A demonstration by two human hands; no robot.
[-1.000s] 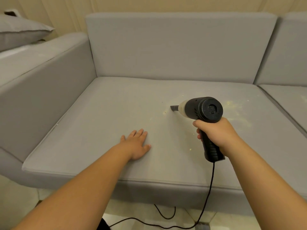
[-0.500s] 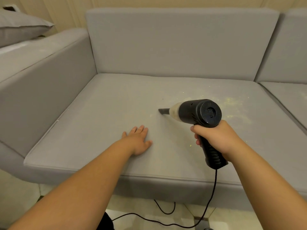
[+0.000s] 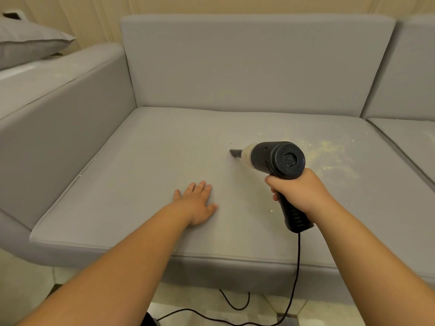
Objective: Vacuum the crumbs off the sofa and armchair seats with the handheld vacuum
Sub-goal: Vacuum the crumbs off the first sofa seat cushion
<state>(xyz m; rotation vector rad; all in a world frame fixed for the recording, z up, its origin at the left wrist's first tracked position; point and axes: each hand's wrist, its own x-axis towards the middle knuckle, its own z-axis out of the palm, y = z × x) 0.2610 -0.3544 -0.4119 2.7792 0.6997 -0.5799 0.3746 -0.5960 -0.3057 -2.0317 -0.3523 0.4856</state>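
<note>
a: from the head view, why is our left hand (image 3: 196, 204) spread flat on the grey fabric sofa seat cushion (image 3: 141, 175)?

b: to brace us, we think. our right hand (image 3: 299, 192) wraps the black pistol-shaped corded handheld vacuum (image 3: 277, 161), nozzle touching the seat; the yellowish crumbs (image 3: 329, 156) lie just right of it.

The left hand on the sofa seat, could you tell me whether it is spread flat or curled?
Spread flat: the left hand lies palm-down on the seat cushion, fingers straight.
</note>
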